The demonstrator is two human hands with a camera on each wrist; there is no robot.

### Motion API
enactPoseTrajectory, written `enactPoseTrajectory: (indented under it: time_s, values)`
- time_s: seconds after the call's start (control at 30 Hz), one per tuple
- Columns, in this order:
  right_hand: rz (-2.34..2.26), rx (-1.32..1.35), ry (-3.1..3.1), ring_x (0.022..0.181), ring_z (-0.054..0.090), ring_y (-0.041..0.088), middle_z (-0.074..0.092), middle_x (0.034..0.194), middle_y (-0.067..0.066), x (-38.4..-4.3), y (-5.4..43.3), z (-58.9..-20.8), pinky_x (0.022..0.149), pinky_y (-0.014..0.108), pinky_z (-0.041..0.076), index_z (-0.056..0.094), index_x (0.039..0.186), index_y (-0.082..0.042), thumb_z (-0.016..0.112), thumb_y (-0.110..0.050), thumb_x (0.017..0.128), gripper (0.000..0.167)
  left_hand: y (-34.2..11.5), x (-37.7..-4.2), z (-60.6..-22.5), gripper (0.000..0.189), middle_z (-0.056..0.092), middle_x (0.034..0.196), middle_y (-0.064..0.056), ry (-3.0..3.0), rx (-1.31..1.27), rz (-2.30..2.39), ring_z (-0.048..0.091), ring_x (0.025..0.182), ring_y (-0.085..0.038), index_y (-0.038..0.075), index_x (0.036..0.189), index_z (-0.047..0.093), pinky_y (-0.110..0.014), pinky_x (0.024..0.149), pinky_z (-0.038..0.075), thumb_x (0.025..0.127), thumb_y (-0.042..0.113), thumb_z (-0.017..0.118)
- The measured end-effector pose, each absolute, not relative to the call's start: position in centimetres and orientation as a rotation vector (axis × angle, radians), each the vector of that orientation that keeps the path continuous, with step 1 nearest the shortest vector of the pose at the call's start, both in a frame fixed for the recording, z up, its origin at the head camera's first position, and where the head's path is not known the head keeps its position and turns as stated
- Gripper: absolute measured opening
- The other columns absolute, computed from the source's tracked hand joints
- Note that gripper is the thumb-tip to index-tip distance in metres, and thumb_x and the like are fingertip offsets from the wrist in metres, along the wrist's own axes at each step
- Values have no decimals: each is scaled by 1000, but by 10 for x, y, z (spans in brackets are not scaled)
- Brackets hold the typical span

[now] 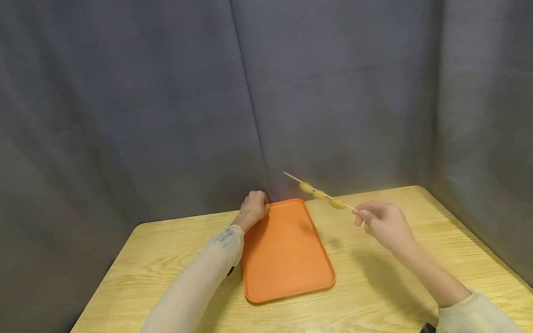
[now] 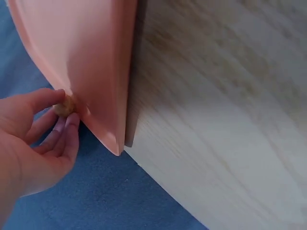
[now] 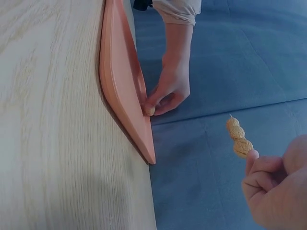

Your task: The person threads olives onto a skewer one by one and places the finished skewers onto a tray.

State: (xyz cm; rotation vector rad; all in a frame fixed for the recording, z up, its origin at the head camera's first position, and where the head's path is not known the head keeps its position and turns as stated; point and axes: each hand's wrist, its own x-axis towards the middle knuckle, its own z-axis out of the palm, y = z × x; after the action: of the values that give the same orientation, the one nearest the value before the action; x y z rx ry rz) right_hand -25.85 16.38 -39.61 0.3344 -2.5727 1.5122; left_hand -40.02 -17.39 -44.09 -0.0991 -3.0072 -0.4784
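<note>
My right hand [image 1: 386, 225] pinches the lower end of a thin wooden skewer [image 1: 351, 209] between thumb and fingers. Threaded along it are three tan, rough-skinned balls [image 1: 319, 194], and its pointed tip is bare. The skewer is held in the air, tilted up to the left, beyond the right side of an orange tray [image 1: 287, 249]. At the tray's far left corner, my left hand [image 1: 255, 206] pinches a single tan ball [image 2: 64, 107] between thumb and fingertips. That ball is right at the tray's rim; whether it touches the tray I cannot tell.
The tray lies flat on a light wooden table [image 1: 166, 263] with rounded far corners. Dark grey-blue cloth [image 1: 183, 115] hangs behind the table and along its sides. A black strap shows at the right sleeve [image 1: 470, 317].
</note>
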Motion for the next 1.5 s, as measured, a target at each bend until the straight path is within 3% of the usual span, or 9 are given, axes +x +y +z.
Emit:
enactPoseTrajectory:
  time_s: [0.1,0.2,0.27,0.77,0.93,1.07,1.4,1.5]
  values:
    - [1499,343,-2562,45,35,4,64,72,4,-259,164,-396,36,25,29,70,102,-1,54,-14,102,20,-176,-393,-437,2,66,90,-4,-2974,-152,-536,58,76,-20,12,87,74,-34,65,49,86,10,73]
    - [1489,349,-2548,46,37,4,65,72,2,-260,166,-396,36,25,30,70,104,-1,54,-14,102,20,-177,-384,-432,21,72,106,-4,-2946,-198,-595,65,90,-21,14,106,76,-38,78,56,85,15,75]
    - [1480,352,-2540,47,38,4,66,74,0,-260,167,-395,36,26,31,70,105,-1,55,-14,102,20,-176,-376,-428,26,73,109,-4,-2924,-228,-629,66,95,-21,14,110,76,-41,82,57,84,16,74]
    - [1422,340,-2546,47,39,4,65,74,1,-248,179,-380,37,27,32,69,104,-2,54,-16,103,21,-167,-299,-410,24,69,105,-4,-2645,-434,-1057,72,88,-17,13,111,74,-29,76,60,89,21,76]
    - [1443,359,-2546,47,39,4,67,78,7,-243,176,-377,36,26,32,69,103,-2,54,-13,102,19,-174,-276,-411,24,70,107,-1,-2565,-482,-1178,70,90,-15,17,113,75,-36,82,61,88,18,76]
    - [1451,363,-2567,47,38,4,65,73,2,-243,176,-377,36,26,31,69,103,-1,54,-12,101,18,-176,-260,-413,26,71,109,1,-2520,-530,-1224,70,92,-15,18,113,74,-39,85,59,87,15,77]
    - [1444,371,-2592,56,47,5,65,77,5,-240,179,-374,45,24,39,69,107,0,55,-11,100,19,-187,-243,-416,30,68,121,6,-2397,-360,-1759,65,105,-17,26,120,69,-27,90,54,90,28,75]
    - [1447,377,-2596,61,51,4,65,78,5,-240,181,-373,48,24,41,69,110,1,56,-12,101,21,-190,-244,-414,35,68,122,2,-2320,-313,-1950,65,108,-20,20,123,69,-29,96,53,90,32,75]
